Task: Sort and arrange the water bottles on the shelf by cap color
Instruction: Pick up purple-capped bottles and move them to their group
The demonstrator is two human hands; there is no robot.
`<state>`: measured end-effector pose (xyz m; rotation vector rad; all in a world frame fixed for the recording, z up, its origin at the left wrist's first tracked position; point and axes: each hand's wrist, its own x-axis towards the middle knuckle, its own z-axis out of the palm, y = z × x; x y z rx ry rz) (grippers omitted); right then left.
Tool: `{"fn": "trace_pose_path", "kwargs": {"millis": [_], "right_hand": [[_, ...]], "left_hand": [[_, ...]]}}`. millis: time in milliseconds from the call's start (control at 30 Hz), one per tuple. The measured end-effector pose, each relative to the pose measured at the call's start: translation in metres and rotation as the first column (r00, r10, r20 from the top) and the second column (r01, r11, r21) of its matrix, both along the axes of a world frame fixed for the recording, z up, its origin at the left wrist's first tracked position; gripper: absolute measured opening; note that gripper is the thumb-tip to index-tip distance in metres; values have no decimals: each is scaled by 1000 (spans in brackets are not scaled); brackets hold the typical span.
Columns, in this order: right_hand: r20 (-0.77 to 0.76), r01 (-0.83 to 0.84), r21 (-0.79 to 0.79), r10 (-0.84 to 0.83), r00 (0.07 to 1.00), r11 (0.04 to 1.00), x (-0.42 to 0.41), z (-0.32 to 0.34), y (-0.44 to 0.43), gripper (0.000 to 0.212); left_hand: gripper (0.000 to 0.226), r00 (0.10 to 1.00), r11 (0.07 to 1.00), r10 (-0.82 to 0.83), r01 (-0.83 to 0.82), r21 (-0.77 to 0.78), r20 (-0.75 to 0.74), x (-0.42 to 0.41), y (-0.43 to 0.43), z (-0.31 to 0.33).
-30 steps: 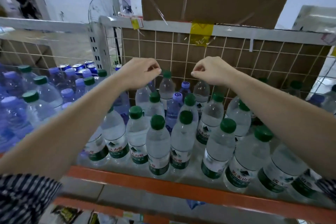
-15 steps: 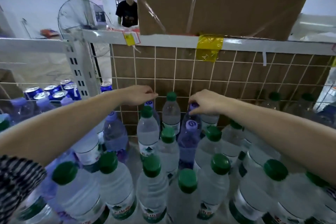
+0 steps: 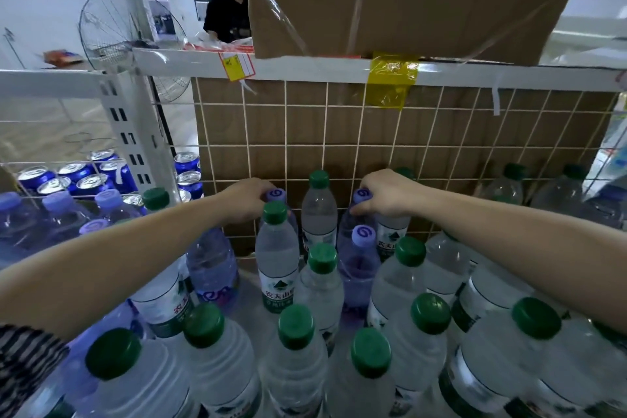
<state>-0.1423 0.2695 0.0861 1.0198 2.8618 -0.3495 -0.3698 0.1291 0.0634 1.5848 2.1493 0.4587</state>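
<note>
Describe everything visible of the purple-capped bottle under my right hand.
The purple-capped bottle stands upright in the back row by the wire grid. Its round lilac cap bears a swirl mark; the clear plastic body looks purple-tinted, label hidden. The right hand grips its neck, thumb on the shoulder. A green-capped bottle stands to its left, a second purple-capped bottle just in front.
</note>
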Motion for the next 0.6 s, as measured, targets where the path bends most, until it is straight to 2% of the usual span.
{"fn": "trace_pose_path", "kwargs": {"millis": [100, 167, 267, 367, 500, 600], "right_hand": [[-11, 6, 17, -6, 1000, 1000, 3, 5, -1, 38], [-47, 17, 33, -16, 999, 999, 8, 13, 1, 35], [-130, 31, 50, -24, 991, 998, 18, 34, 3, 32], [-292, 53, 36, -40, 955, 998, 30, 62, 3, 35], [-589, 123, 28, -83, 804, 992, 48, 95, 2, 40], [-800, 98, -73, -117, 588, 993, 62, 113, 0, 32]], "left_hand": [[18, 994, 999, -24, 26, 23, -106, 0, -2, 3], [21, 995, 995, -44, 51, 84, -90, -1, -4, 7], [26, 999, 969, -25, 33, 243, -38, 0, -11, 29], [18, 999, 880, 23, -34, 473, 30, 9, -14, 63], [16, 988, 710, 3, -110, 696, 153, 32, -6, 107], [18, 941, 613, -49, -237, 754, 336, 61, -1, 135]]}}
